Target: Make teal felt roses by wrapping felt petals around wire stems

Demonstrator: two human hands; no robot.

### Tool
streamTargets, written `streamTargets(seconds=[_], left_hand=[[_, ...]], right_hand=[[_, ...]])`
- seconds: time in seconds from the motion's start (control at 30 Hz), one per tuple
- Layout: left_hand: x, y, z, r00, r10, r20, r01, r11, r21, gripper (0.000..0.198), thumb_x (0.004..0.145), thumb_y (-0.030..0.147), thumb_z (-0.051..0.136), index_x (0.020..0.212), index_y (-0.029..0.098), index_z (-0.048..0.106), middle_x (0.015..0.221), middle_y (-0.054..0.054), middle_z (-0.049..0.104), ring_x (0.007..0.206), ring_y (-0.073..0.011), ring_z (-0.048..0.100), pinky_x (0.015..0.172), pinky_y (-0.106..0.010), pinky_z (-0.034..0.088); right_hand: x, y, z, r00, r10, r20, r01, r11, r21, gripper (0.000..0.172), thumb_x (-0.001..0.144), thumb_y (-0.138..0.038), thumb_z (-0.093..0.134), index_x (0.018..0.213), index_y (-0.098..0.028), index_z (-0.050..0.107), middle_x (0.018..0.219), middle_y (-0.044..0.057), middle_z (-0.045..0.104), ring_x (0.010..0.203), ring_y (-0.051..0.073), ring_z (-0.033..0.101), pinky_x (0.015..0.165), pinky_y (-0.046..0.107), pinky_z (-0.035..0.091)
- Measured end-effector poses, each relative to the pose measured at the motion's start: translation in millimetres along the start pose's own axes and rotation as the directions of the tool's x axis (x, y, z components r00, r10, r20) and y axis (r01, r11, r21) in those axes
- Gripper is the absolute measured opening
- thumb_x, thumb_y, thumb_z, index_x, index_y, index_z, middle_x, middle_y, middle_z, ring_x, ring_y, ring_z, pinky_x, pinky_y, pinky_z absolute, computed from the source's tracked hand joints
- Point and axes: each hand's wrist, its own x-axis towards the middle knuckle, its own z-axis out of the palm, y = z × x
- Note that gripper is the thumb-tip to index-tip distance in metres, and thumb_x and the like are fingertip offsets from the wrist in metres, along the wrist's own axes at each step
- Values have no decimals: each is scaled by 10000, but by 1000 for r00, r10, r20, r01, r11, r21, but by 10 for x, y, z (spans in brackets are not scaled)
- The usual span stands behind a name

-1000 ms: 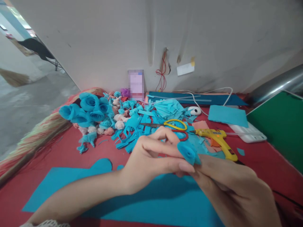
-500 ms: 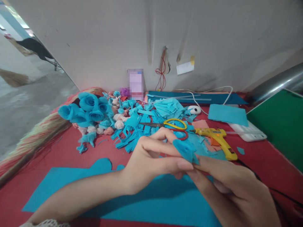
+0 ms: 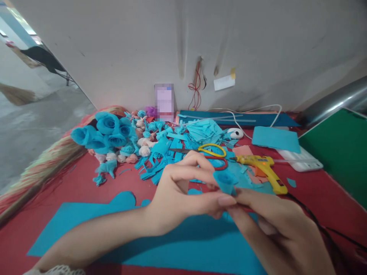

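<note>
Between my hands is a small blue paper flower, a rolled cup with its opening facing up. My left hand pinches it at the base with thumb and fingers. From the right, my right hand closes thumb and index finger on the same base, and the fingertips of both hands meet there. A large blue paper sheet lies under my forearms. Just beyond my left fingers are scissors with yellow and red handles. A yellow glue gun lies behind my right hand.
Finished blue roses and small pink and blue paper flowers are heaped at the left. Cut blue strips cover the middle. A phone leans on the wall; a green board stands right.
The blue flower has turned slightly between my fingertips and now sits more upright. My left fingers have shifted a little; the things on the table have stayed put.
</note>
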Motion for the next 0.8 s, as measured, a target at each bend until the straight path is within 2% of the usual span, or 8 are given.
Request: streamTargets(seconds=[0.1, 0.2, 0.33, 0.43, 0.47, 0.53, 0.63, 0.8], left_hand=[[7, 32, -24, 996, 84, 10, -85, 991, 108, 55, 639, 218, 760, 628, 195, 711, 591, 7, 526, 654, -117, 466, 698, -306, 411], [20, 72, -34, 992, 117, 53, -123, 983, 137, 59, 658, 203, 746, 620, 187, 703, 582, 11, 539, 642, -112, 464, 714, -307, 395], [38, 88, -37, 988, 140, 67, -151, 971, 186, 77, 641, 180, 757, 610, 198, 689, 579, 23, 548, 614, -102, 457, 693, -299, 387], [47, 73, -37, 984, 171, 52, -178, 959, 221, 111, 617, 172, 772, 591, 196, 666, 572, 41, 527, 592, -89, 454, 703, -302, 374], [49, 70, -38, 983, 178, 48, -184, 955, 233, 119, 609, 164, 775, 591, 193, 661, 575, 45, 522, 593, -87, 456, 713, -304, 372], [53, 76, -42, 981, 191, 38, -194, 941, 278, 129, 596, 131, 775, 600, 188, 660, 581, 50, 506, 597, -87, 450, 716, -304, 371], [64, 117, -57, 965, 254, 66, -259, 882, 393, 124, 597, 92, 762, 633, 172, 673, 599, 39, 497, 619, -96, 439, 690, -297, 380], [81, 207, -108, 877, 437, 199, -468, 687, 556, 104, 632, 166, 762, 705, 159, 689, 615, 17, 550, 642, -118, 475, 792, -347, 391]], right_hand=[[-3, 16, -28, 999, -44, 5, 45, 998, -36, 79, 852, -207, 512, 868, -242, 581, 682, -35, 702, 526, 97, 646, 452, 135, 500], [16, 10, -41, 998, -56, -28, 55, 997, -52, 122, 843, -198, 514, 887, -252, 614, 729, -19, 716, 583, 125, 670, 518, 166, 538], [44, -6, -27, 997, -27, -70, 23, 998, -51, 153, 831, -225, 525, 910, -265, 649, 610, -21, 677, 473, 148, 634, 494, 226, 550], [45, -7, -17, 999, 14, -48, -16, 999, -43, 151, 826, -250, 542, 928, -289, 646, 473, -68, 589, 298, 103, 496, 406, 207, 513], [46, -5, -14, 999, 25, -46, -26, 999, -37, 148, 825, -245, 544, 922, -296, 644, 481, -72, 593, 289, 95, 481, 388, 196, 502], [59, -3, -10, 998, 39, -57, -39, 999, -1, 156, 821, -207, 537, 893, -297, 642, 577, -66, 654, 362, 98, 548, 404, 174, 508], [127, -1, 3, 997, 35, -70, -27, 993, 118, 180, 806, -132, 522, 780, -266, 639, 638, -65, 689, 487, 96, 631, 467, 133, 527], [275, 6, 45, 996, -40, -80, 58, 969, 240, 255, 847, -126, 488, 648, -240, 601, 647, -62, 698, 559, 80, 661, 536, 98, 536]])
